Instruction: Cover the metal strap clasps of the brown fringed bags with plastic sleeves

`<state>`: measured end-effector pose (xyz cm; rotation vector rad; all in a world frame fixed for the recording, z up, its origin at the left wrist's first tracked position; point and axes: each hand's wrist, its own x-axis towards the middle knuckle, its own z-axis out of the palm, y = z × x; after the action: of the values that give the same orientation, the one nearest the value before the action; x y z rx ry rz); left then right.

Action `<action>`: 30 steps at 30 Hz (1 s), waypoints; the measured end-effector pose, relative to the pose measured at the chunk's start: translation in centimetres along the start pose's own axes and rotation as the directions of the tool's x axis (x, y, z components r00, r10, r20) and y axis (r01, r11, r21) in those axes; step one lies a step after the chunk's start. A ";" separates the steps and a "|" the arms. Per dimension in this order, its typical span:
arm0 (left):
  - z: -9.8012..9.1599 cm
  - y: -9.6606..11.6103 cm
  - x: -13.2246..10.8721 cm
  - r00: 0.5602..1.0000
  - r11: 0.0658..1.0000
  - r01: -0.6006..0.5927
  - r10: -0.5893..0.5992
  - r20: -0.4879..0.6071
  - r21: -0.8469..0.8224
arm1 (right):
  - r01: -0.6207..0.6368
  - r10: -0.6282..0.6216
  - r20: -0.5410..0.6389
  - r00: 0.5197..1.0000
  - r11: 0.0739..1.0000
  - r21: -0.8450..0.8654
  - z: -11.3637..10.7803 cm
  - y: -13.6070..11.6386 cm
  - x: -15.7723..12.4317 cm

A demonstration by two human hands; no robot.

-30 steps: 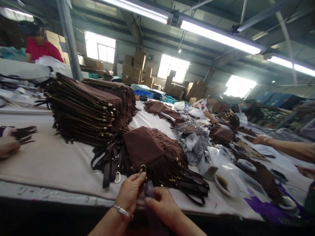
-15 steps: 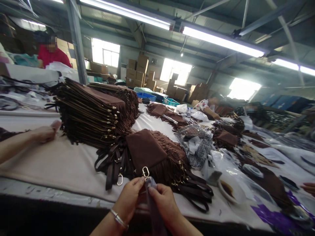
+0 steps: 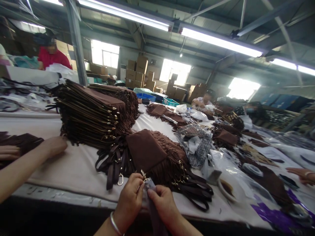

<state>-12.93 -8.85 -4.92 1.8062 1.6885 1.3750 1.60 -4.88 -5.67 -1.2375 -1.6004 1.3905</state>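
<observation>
My left hand [image 3: 129, 200], with a silver bangle on its wrist, pinches a small gold metal clasp [image 3: 143, 174] at the table's near edge. My right hand [image 3: 161, 204] is closed on a thin translucent purple wrap [image 3: 152, 209] that hangs down between both hands and covers the clasp's lower end. Just beyond them lies a brown suede fringed bag [image 3: 152, 152] with dark brown straps [image 3: 112, 162] spread to its left and right.
A tall stack of brown fringed bags [image 3: 92, 113] stands at left. A co-worker's arm and hand [image 3: 49, 147] reach in from the left, another person's hand [image 3: 301, 175] from the right. Patterned fabric [image 3: 195, 144], plastic bags and more brown bags litter the white table [image 3: 64, 167].
The clasp has tilted and sunk lower between my fingers. The co-worker's hand at left has moved nearer along the table, toward the stack.
</observation>
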 end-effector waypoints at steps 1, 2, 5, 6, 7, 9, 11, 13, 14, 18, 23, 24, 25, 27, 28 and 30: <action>0.0 -0.1 0.0 0.999 0.997 -0.045 0.047 -0.025 0.068 | 0.012 -0.012 -0.010 1.000 0.999 -0.032 0.1 -0.1 0.0; -0.1 -0.2 0.2 0.995 0.987 -0.083 0.088 -0.035 0.139 | 0.015 -0.016 -0.016 1.000 0.998 -0.060 0.2 -0.1 0.1; -0.5 -0.6 0.9 0.986 0.938 -0.168 0.159 0.055 0.305 | -0.001 -0.002 -0.021 1.000 0.994 -0.110 0.5 -0.1 0.3; -0.7 -0.8 1.1 0.983 0.924 -0.181 0.155 0.103 0.337 | -0.006 0.004 -0.018 1.000 0.994 -0.112 0.6 -0.1 0.4; -1.0 -0.9 1.4 0.979 0.916 -0.184 0.140 0.144 0.357 | -0.010 0.008 -0.012 1.000 0.994 -0.110 0.7 0.0 0.4; -1.5 -1.2 1.8 0.974 0.910 -0.176 0.107 0.200 0.374 | -0.016 0.015 -0.003 1.000 0.994 -0.108 1.0 0.0 0.4; -2.1 -1.2 2.2 0.963 0.906 -0.193 0.101 0.249 0.376 | -0.019 0.020 0.008 1.000 0.994 -0.106 1.3 0.0 0.3; -2.6 -1.0 2.5 0.946 0.896 -0.232 0.118 0.302 0.378 | -0.021 0.023 0.013 1.000 0.994 -0.106 1.5 0.1 0.2; -2.7 -0.8 2.7 0.937 0.890 -0.250 0.124 0.325 0.382 | -0.025 0.027 0.015 1.000 0.994 -0.103 1.5 0.1 0.2; -3.3 -0.1 3.3 0.912 0.878 -0.275 0.108 0.396 0.393 | -0.033 0.035 0.022 0.999 0.994 -0.101 1.6 0.3 0.1; -3.5 0.1 3.8 0.900 0.883 -0.280 0.105 0.423 0.376 | -0.028 0.031 0.029 0.999 0.994 -0.104 1.4 0.1 0.2; -3.4 0.0 3.8 0.903 0.884 -0.274 0.102 0.418 0.378 | -0.025 0.028 0.027 0.999 0.995 -0.092 1.3 0.0 0.3; -3.4 -0.1 3.8 0.907 0.883 -0.268 0.097 0.410 0.385 | -0.027 0.029 0.026 0.999 0.997 -0.072 1.3 0.0 0.3; -3.2 -0.4 3.8 0.923 0.882 -0.246 0.086 0.376 0.402 | -0.042 0.042 0.036 0.998 0.999 -0.016 1.3 0.0 0.5; -3.1 -0.5 3.8 0.935 0.890 -0.222 0.079 0.345 0.398 | -0.055 0.054 0.041 0.998 0.998 0.018 1.4 -0.1 0.6; -2.8 -0.8 4.0 0.962 0.921 -0.148 0.049 0.267 0.362 | -0.083 0.079 0.052 0.996 0.993 0.087 1.5 -0.2 0.7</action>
<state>-16.28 -6.15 -2.50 2.1943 1.8349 0.8387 -0.10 -4.70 -5.84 -1.2368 -1.5181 1.5363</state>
